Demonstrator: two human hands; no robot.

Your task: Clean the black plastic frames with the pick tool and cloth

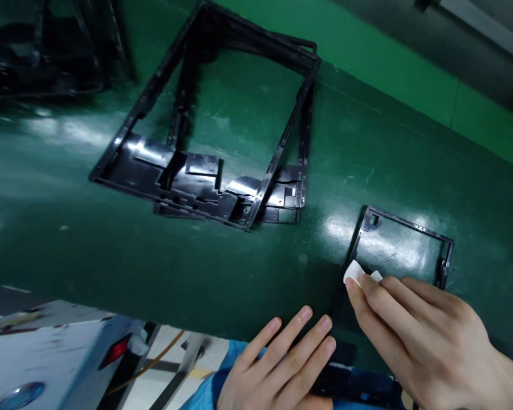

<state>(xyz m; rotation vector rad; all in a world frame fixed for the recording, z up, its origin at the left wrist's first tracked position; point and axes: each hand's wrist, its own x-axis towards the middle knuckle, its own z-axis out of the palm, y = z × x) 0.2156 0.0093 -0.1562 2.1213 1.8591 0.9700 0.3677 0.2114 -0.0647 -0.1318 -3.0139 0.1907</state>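
Note:
A black rectangular frame (414, 226) lies on the green table at the right, its lower part hidden by my right hand (427, 336). The fingers of that hand are closed on a white cloth (353, 273), which touches the frame's left bar. My left hand (282, 364) is at the table's front edge, fingers spread, with nothing seen in them. Its thumb side is beside the dark lower end of the black frame, partly hidden by both hands.
Larger black frames (196, 196) lie stacked askew at the upper middle of the green table (89, 250). More dark frames (47, 57) stand at the upper left. A white and blue machine (47, 353) is below the table's front edge at the lower left.

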